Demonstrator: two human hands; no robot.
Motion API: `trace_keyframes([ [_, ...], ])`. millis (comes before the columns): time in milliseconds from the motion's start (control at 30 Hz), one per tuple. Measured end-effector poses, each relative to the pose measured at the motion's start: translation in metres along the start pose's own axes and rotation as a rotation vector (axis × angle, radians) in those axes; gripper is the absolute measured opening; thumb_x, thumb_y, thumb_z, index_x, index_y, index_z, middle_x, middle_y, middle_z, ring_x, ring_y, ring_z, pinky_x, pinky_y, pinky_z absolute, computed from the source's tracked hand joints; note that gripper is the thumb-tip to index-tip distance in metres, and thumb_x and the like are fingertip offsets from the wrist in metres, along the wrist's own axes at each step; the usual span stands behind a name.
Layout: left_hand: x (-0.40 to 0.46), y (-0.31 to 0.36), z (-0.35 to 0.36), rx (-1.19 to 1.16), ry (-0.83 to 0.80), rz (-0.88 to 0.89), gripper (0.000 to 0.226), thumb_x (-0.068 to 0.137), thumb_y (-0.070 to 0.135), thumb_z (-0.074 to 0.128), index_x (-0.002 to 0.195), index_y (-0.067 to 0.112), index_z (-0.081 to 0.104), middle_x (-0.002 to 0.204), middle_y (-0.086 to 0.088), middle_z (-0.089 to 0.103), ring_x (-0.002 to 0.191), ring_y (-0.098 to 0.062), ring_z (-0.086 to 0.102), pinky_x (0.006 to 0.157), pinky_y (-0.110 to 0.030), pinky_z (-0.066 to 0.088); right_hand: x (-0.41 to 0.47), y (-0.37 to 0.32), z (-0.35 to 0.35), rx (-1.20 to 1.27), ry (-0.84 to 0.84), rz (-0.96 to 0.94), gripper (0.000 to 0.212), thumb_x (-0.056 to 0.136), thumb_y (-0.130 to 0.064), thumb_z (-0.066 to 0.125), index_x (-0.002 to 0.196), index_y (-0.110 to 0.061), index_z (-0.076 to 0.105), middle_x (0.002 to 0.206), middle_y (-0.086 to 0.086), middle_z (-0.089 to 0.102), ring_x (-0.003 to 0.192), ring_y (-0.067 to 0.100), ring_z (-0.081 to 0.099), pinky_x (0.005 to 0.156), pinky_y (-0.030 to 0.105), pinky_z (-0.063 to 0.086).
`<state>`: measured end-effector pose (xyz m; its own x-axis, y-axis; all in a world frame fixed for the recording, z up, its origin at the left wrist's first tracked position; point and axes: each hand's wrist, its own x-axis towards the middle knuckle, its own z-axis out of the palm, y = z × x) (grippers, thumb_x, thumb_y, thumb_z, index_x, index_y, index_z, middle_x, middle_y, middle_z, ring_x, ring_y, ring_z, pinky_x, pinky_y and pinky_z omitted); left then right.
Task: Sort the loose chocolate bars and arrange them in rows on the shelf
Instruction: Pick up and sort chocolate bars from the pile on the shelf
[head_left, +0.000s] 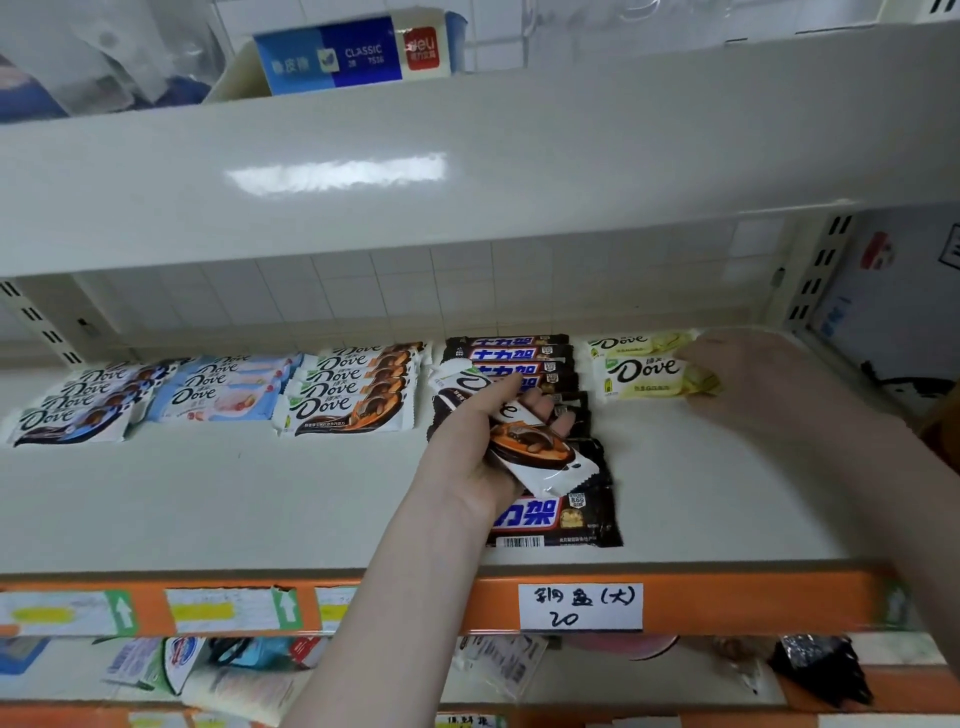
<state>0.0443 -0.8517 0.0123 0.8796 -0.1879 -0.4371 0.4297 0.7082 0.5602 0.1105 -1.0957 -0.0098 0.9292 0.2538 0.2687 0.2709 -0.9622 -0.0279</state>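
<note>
White square tiles back a cream metal shelf (260, 493) with an orange front edge strip (727, 597) that carries paper price tags, among them a handwritten white label (580, 606). Along the rear edge, rows of wrapped chocolate bars lie flat and overlap like shingles. Nearest the left end sits the row of white-and-dark-blue Dove bars (72, 410), just beside it the row of pale blue-and-pink Dove bars (223, 389), then the row of white Dove bars with orange-brown print (353, 395). Right of centre, a column of dark brown bars with blue-and-white lettering (550, 519) runs from the rear edge almost to the front edge. Above that column the left hand (488, 447) grips a loose white Dove bar with an orange-brown almond picture (524, 441), fingers curled round it, the bar held slantwise and off the shelf. Toward the right end, two pale yellow-green Dove bars (644, 371) lie one behind the other near the rear edge. The right hand (753, 379) rests at the right end of the nearer one, touching its wrapper; blur hides whether the fingers pinch it or merely press. Overhead, another cream shelf holds a blue carton (332, 57).
</note>
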Motion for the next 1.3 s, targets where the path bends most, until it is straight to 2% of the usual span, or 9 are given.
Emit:
trace_keyframes([
  [100,0.000,0.000,-0.001,-0.005,-0.002,-0.017,0.015,0.087,0.008,0.058,0.075,0.000,0.063,0.065,-0.011,0.060,0.058,-0.020,0.062,0.059,-0.042,0.057,0.018,0.004,-0.001,-0.010,-0.072,0.021,0.045,0.075,-0.029,0.064,0.119,-0.025,0.055,0.110,0.008,0.065,0.097,0.030,0.059,0.074,0.032,0.046],
  [167,0.000,0.002,-0.003,-0.005,0.000,-0.021,0.013,0.087,0.008,0.057,0.078,0.000,0.062,0.065,-0.010,0.060,0.062,-0.020,0.060,0.060,-0.041,0.058,0.029,0.004,-0.002,-0.002,-0.118,0.021,0.036,0.075,-0.029,0.063,0.110,-0.026,0.058,0.103,0.006,0.067,0.090,0.028,0.061,0.071,0.032,0.049],
  [233,0.000,0.005,-0.005,-0.001,0.004,-0.016,0.011,0.086,0.009,0.058,0.081,0.000,0.062,0.064,-0.010,0.061,0.060,-0.019,0.062,0.062,-0.039,0.059,0.037,0.005,-0.002,-0.061,-0.126,-0.017,0.030,0.075,-0.031,0.062,0.104,-0.023,0.061,0.101,0.007,0.067,0.089,0.028,0.061,0.073,0.031,0.050],
  [433,0.001,0.010,-0.010,0.004,0.030,0.009,0.010,0.085,0.009,0.060,0.094,0.003,0.059,0.066,-0.009,0.063,0.056,-0.019,0.065,0.058,-0.035,0.058,0.056,0.010,0.001,-0.144,-0.190,-0.052,0.036,0.074,-0.030,0.063,0.108,-0.018,0.061,0.106,0.009,0.065,0.094,0.029,0.059,0.078,0.032,0.050],
  [667,0.003,0.014,-0.013,-0.018,0.028,0.010,0.009,0.086,0.010,0.058,0.092,0.005,0.058,0.065,-0.008,0.061,0.060,-0.019,0.062,0.060,-0.036,0.058,0.058,0.017,0.018,0.027,-0.251,0.015,0.042,0.076,-0.016,0.062,0.117,-0.012,0.056,0.121,0.013,0.057,0.109,0.030,0.052,0.092,0.042,0.044],
  [767,0.003,0.016,-0.014,-0.023,0.031,0.004,0.012,0.085,0.010,0.058,0.095,0.004,0.059,0.066,-0.008,0.061,0.060,-0.018,0.062,0.061,-0.035,0.058,0.058,0.021,0.021,0.031,-0.240,-0.021,0.044,0.078,-0.014,0.062,0.121,-0.010,0.053,0.127,0.012,0.053,0.115,0.029,0.049,0.095,0.039,0.041],
  [1033,0.002,0.016,-0.017,-0.047,0.007,-0.010,0.009,0.083,0.009,0.058,0.090,0.004,0.060,0.063,-0.008,0.062,0.054,-0.018,0.063,0.067,-0.040,0.058,0.059,0.022,0.021,0.012,-0.192,-0.051,0.043,0.081,-0.014,0.060,0.123,-0.010,0.052,0.129,0.009,0.053,0.116,0.027,0.048,0.092,0.032,0.037],
  [1300,0.004,0.017,-0.020,-0.031,0.007,0.012,0.006,0.084,0.008,0.058,0.085,0.004,0.062,0.063,-0.010,0.065,0.051,-0.018,0.065,0.052,-0.035,0.057,0.055,0.022,0.029,0.037,-0.187,0.001,0.043,0.086,-0.015,0.053,0.128,-0.016,0.048,0.132,0.007,0.051,0.115,0.027,0.049,0.091,0.031,0.040],
])
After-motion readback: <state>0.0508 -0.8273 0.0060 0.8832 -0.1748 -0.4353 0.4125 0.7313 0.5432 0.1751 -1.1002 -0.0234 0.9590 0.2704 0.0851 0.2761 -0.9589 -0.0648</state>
